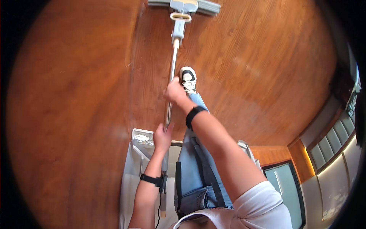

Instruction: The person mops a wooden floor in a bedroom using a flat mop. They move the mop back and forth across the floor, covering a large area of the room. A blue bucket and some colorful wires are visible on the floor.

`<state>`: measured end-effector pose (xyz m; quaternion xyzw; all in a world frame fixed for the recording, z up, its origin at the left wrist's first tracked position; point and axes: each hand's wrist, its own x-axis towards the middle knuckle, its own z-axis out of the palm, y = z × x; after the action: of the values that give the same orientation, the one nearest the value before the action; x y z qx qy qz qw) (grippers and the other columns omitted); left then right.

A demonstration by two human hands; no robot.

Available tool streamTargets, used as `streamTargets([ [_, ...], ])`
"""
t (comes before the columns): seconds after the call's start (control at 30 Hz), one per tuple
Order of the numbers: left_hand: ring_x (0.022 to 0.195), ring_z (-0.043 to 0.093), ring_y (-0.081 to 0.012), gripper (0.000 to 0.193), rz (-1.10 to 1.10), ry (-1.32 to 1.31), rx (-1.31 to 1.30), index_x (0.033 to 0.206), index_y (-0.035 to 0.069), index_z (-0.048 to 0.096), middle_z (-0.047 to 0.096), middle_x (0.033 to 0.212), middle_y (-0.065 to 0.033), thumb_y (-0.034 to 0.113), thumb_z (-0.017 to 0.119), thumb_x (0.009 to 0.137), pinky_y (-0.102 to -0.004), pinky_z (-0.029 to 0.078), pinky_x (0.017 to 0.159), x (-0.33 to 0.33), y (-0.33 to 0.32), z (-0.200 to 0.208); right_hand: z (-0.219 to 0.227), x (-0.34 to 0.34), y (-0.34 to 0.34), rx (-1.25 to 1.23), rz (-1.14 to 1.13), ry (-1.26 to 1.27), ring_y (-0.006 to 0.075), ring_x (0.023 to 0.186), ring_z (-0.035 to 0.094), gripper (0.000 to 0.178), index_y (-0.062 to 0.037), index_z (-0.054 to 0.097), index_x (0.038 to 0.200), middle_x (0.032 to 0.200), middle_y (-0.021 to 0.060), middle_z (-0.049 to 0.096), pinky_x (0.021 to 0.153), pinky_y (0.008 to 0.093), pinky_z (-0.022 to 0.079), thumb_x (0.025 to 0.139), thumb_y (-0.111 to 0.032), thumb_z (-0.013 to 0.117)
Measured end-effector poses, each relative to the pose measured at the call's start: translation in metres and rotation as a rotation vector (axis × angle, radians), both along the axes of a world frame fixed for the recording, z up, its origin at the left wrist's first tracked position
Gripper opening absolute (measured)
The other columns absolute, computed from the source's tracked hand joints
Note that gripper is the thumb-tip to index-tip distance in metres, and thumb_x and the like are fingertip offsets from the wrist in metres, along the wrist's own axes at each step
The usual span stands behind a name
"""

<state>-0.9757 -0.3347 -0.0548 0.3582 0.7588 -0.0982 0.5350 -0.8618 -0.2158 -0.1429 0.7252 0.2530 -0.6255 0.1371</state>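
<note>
Both my hands grip the metal pole of a mop (pixel 174 61). My right hand (pixel 176 91) is wrapped round the pole higher up, beside my white and black shoe (pixel 188 78). Closer to my body, my left hand (pixel 163 138) is closed round the lower part of the same pole. At the top of the view, the wide grey mop head (pixel 207 7) lies on the wooden floor (pixel 244 72), its upper edge cut off by the frame. A cream loop-shaped piece (pixel 180 17) sits where the pole joins the head. Below my left hand, the pole's end runs past my forearm.
A white frame with a tray of whitish bits (pixel 143 138) stands just left of my left hand. Brown wood grain (pixel 72 114) fills the left side, beyond a seam. At lower right are a dark-framed glass panel (pixel 285 187) and a padded grey panel (pixel 331 139) with lit strips.
</note>
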Motion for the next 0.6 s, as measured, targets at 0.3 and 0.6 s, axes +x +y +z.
streamTargets([
  [0.3,0.069,0.056,-0.0386,0.043,-0.107,0.156,-0.312,0.075,0.001,0.051,0.057,0.067,-0.0204,0.043,0.061,0.073,-0.0421,0.042,0.060,-0.095,-0.122,0.111,0.073,-0.105,-0.139,-0.277,-0.022,0.225,0.0373,0.095,0.054,0.047,0.0051,0.027,0.104,0.095,0.0289,0.054,0.082,0.0408,0.042,0.072,-0.018,0.053],
  [0.6,0.071,0.056,-0.0397,0.046,-0.362,0.185,-0.184,0.077,0.004,0.052,0.058,0.069,-0.0207,0.050,0.057,0.072,-0.0461,0.043,0.062,-0.084,-0.034,0.059,0.024,-0.099,-0.088,0.069,-0.058,0.094,0.0406,0.080,0.056,0.048,0.0080,0.029,0.101,0.084,0.0301,0.055,0.070,0.0446,0.046,0.073,-0.024,0.052],
])
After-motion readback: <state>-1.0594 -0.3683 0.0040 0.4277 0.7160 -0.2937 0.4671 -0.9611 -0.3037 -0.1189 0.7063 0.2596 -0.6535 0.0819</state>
